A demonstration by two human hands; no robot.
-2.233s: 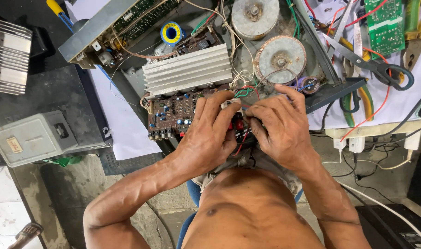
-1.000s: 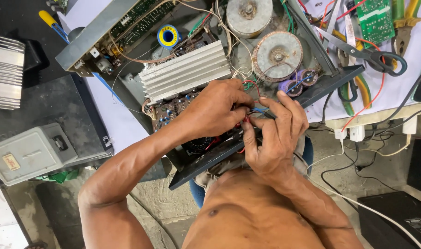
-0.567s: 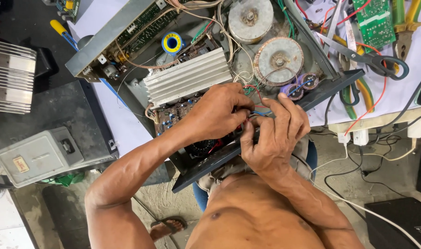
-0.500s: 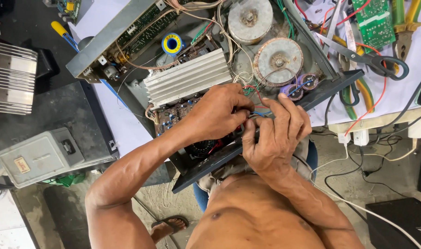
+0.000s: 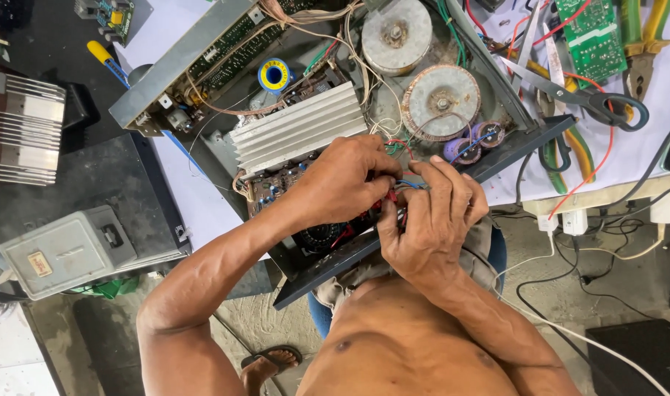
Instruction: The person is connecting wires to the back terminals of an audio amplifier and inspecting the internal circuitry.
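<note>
Both hands are close together over the near edge of an open metal box (image 5: 203, 55) full of electric parts. The box lies tipped across the white table (image 5: 665, 110), and its long side runs from the near left up to the far right.

The left hand (image 5: 342, 180) is curled with its back up, and its fingertips press down into a bunch of thin red and blue wires (image 5: 394, 194). The right hand (image 5: 430, 220) sits just beside it, fingers bent, pinching the same bunch of wires from the other side. The two hands touch at the fingertips. The wires are small and mostly hidden, so which way they run is hard to tell.

Just past the left hand is a shiny silver block with long ribs (image 5: 298, 128), slanted the same way as the box. Under it is a brown board with tiny parts (image 5: 273, 192). Farther back are two round flat coils (image 5: 441, 101), rough and grey. A small blue and yellow roll (image 5: 275, 75) sits near the ribs. Black scissors (image 5: 569, 88) and a green board (image 5: 588, 33) lie on the table to the right. A grey plastic box (image 5: 67, 249) sits well apart on the left.
</note>
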